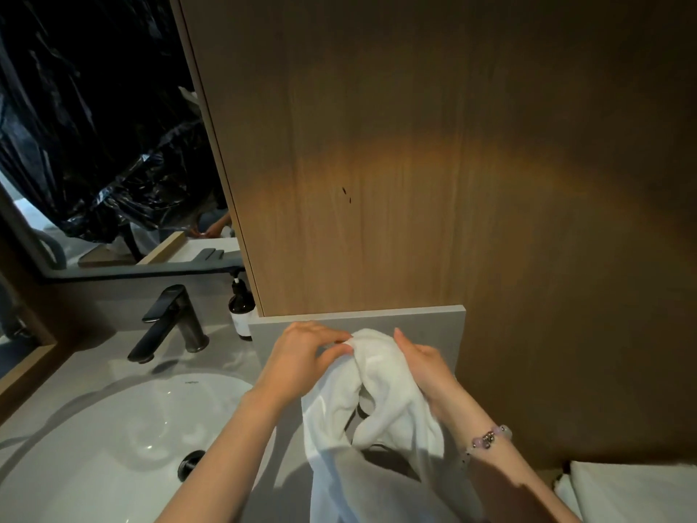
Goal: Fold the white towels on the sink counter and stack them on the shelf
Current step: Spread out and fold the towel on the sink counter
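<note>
The crumpled white cloth towel (381,386) hangs bunched above the grey sink counter (94,368). The left hand (301,356) pinches its top edge and the right hand (426,368) grips it, both close to the grey stone upstand (433,322). To the left lies the round white basin (113,428) with its black metal tap (169,326). A flat folded white towel (633,488) sits low right, under the brown wood wall panel (415,164).

One white towel (381,379) is unfolded and bunched at the top, hanging in loose creased folds just right of the washbasin (113,428). Its top edge is pinched between the left hand (301,356) and right hand (426,375). The second white towel (633,488) lies flat, apparently folded, further right of the washbasin and partly cut off by the frame.
</note>
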